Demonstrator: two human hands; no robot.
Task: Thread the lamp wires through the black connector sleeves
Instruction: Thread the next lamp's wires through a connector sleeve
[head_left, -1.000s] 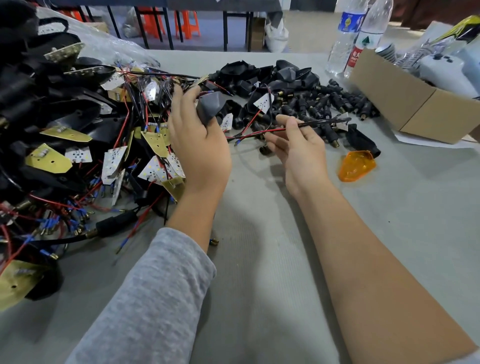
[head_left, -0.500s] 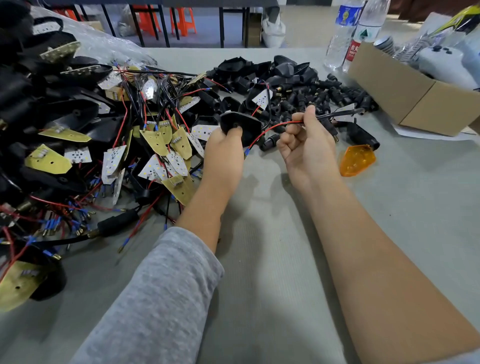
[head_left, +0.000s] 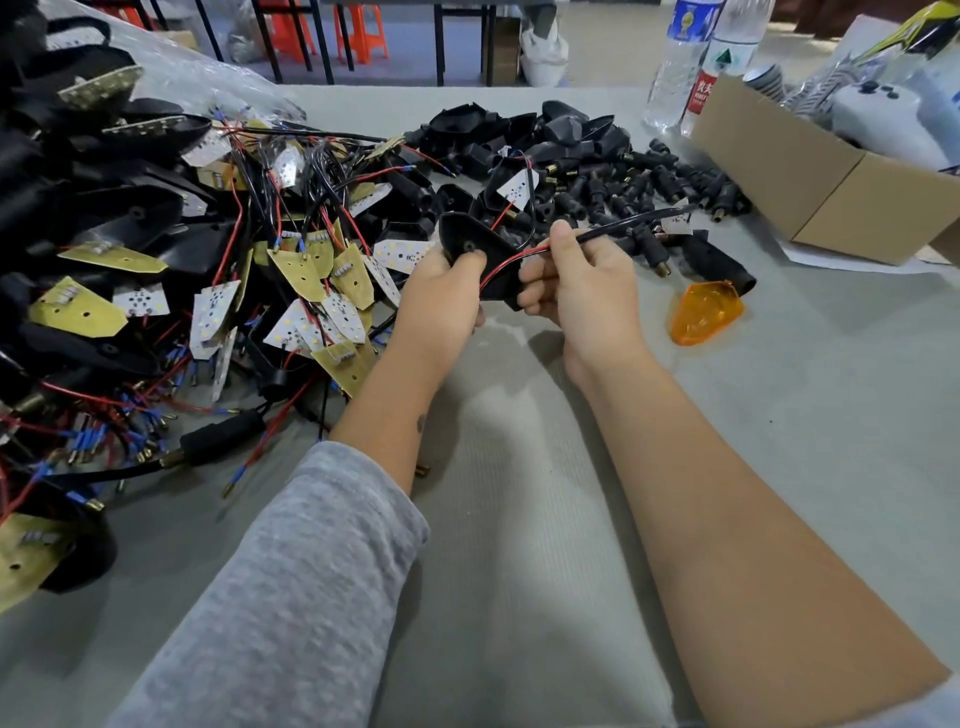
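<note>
A red and black pair of lamp wires runs from under the left hand, across a black lamp housing, into the right hand, and comes out past the knuckles as a dark length pointing up and to the right toward the cardboard box. The left hand grips the housing from its left side, fingers curled round its edge, and holds it above the grey table just in front of the person. The right hand is closed on the wires, pinching them between thumb and curled fingers, and its lower fingers touch the right side of the housing. Whether the wires already pass through the housing I cannot tell. Just behind the hands lies a heap of black connector sleeves, many with brass tips, spreading toward the box. Farther back sit more black housings. To the right of the right hand an orange lens lies flat on the table, close to one larger black sleeve. On the left a big tangled pile of gold and white LED boards, red and black wires and blue-capped terminals covers the table. Two clear water bottles stand at the far edge beside the box. The left arm wears a grey sleeve; the right forearm is bare.
</note>
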